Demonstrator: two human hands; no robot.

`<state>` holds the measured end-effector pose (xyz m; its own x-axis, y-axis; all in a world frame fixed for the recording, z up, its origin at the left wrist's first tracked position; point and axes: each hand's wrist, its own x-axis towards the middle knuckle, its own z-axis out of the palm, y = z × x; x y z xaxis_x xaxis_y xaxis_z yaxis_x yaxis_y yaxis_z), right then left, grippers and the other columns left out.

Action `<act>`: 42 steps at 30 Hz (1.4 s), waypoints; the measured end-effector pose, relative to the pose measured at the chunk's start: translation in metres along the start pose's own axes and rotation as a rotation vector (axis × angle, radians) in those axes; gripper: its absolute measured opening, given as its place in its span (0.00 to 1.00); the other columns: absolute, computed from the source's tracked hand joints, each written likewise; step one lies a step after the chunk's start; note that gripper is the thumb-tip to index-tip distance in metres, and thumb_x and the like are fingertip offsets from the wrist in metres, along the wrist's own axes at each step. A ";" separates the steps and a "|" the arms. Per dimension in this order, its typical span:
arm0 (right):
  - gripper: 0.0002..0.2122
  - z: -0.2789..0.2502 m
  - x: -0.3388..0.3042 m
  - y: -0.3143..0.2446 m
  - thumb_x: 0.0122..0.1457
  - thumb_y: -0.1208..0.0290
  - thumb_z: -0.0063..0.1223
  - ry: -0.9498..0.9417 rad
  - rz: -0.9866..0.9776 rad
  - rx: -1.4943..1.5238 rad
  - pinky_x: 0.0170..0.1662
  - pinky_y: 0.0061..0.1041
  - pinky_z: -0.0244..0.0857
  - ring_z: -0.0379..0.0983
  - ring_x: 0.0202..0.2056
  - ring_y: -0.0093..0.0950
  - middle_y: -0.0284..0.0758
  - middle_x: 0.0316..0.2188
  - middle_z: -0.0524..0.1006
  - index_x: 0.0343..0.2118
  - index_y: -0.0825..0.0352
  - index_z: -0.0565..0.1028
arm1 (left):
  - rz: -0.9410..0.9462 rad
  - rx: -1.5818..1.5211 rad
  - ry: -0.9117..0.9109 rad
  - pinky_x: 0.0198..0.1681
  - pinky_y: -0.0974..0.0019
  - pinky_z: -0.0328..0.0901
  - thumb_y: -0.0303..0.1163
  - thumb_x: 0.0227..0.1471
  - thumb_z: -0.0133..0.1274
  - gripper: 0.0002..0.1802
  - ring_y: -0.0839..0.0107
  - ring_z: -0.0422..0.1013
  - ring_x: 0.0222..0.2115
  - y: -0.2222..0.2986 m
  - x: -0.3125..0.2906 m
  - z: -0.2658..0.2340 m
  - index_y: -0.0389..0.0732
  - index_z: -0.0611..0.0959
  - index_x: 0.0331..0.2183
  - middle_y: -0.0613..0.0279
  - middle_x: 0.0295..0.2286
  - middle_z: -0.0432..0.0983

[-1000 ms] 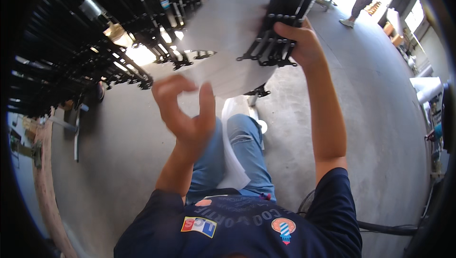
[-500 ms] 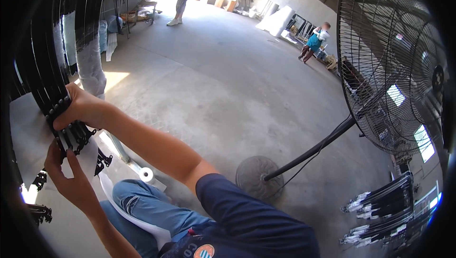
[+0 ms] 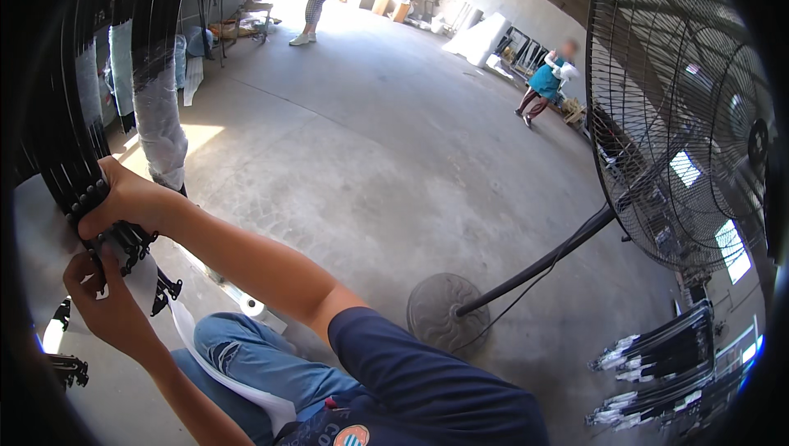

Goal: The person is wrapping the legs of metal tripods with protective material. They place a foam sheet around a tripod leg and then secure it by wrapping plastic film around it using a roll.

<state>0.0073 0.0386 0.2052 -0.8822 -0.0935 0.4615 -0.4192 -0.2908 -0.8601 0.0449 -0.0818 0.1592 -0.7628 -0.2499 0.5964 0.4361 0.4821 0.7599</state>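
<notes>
A bundle of long, glossy black strips (image 3: 62, 130) comes down at the left, with a row of round rivets near its lower end. My right hand (image 3: 131, 202) is closed around that end, its thumb pressed across the strips. Below it, small black hinge-like end pieces (image 3: 131, 245) stick out. My left hand (image 3: 107, 302) is just under them, thumb and fingers bent together at the strip ends. Whatever lies between those fingertips is too small to make out.
Plastic-wrapped bundles (image 3: 158, 121) hang beside the strips. To the right stands a black pedestal fan (image 3: 674, 117) on a round base (image 3: 448, 310). More black strips (image 3: 657, 356) lie at lower right. A white roll (image 3: 252, 306) is by my knee. Two people are farther back.
Both my hands and the strip end have shifted slightly left. My left fingers have drawn closer together under the strips. The person in the teal garment has changed stance.
</notes>
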 end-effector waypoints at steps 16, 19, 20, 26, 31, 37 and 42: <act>0.18 -0.009 -0.001 -0.005 0.34 0.75 0.62 0.053 0.234 -0.171 0.31 0.22 0.66 0.71 0.26 0.24 0.34 0.24 0.74 0.32 0.70 0.71 | 0.600 0.030 0.070 0.38 0.66 0.59 0.31 0.41 0.56 0.06 0.69 0.67 0.30 -0.030 0.029 -0.020 0.43 0.81 0.28 0.65 0.27 0.73; 0.15 -0.005 -0.016 -0.030 0.39 0.80 0.57 0.052 0.244 -0.063 0.32 0.23 0.69 0.74 0.27 0.27 0.38 0.27 0.75 0.34 0.70 0.72 | 0.469 0.024 0.112 0.41 0.62 0.55 0.34 0.36 0.60 0.18 0.63 0.63 0.34 -0.032 0.025 -0.023 0.42 0.74 0.32 0.62 0.30 0.69; 0.17 -0.008 -0.012 -0.033 0.38 0.80 0.57 -0.035 0.146 -0.094 0.33 0.23 0.69 0.74 0.28 0.28 0.37 0.27 0.75 0.36 0.71 0.72 | 0.366 0.091 0.064 0.39 0.61 0.55 0.35 0.34 0.62 0.21 0.63 0.63 0.34 -0.023 0.022 -0.026 0.41 0.72 0.33 0.61 0.31 0.69; 0.15 -0.012 -0.008 -0.022 0.39 0.82 0.55 -0.061 0.047 -0.075 0.32 0.23 0.69 0.74 0.27 0.26 0.36 0.27 0.75 0.34 0.71 0.73 | 0.263 0.036 -0.250 0.24 0.67 0.62 0.36 0.40 0.57 0.13 0.64 0.69 0.18 -0.028 0.028 -0.054 0.39 0.72 0.26 0.60 0.17 0.71; 0.15 -0.019 -0.005 -0.026 0.39 0.83 0.55 -0.100 0.034 -0.123 0.32 0.21 0.69 0.73 0.27 0.24 0.35 0.27 0.75 0.34 0.71 0.73 | 0.188 -0.035 -0.358 0.18 0.74 0.56 0.32 0.43 0.54 0.11 0.71 0.62 0.12 -0.003 0.011 -0.053 0.37 0.70 0.24 0.60 0.12 0.64; 0.14 -0.023 -0.011 -0.030 0.39 0.82 0.58 -0.061 0.029 -0.156 0.30 0.20 0.68 0.73 0.26 0.23 0.34 0.26 0.75 0.33 0.70 0.73 | 0.359 -0.056 -0.352 0.16 0.73 0.55 0.27 0.46 0.49 0.17 0.73 0.61 0.11 0.007 0.003 -0.036 0.44 0.73 0.42 0.63 0.11 0.61; 0.14 -0.027 -0.011 -0.032 0.39 0.80 0.60 -0.026 0.004 -0.246 0.29 0.19 0.68 0.73 0.25 0.23 0.33 0.24 0.74 0.33 0.70 0.73 | 0.542 0.279 -0.273 0.16 0.71 0.58 0.28 0.45 0.50 0.19 0.71 0.64 0.12 0.010 -0.004 -0.033 0.45 0.74 0.42 0.63 0.14 0.67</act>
<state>0.0242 0.0740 0.2217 -0.8794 -0.1200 0.4608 -0.4582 -0.0498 -0.8874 0.0681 -0.1036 0.1722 -0.5801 0.2930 0.7600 0.6799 0.6880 0.2537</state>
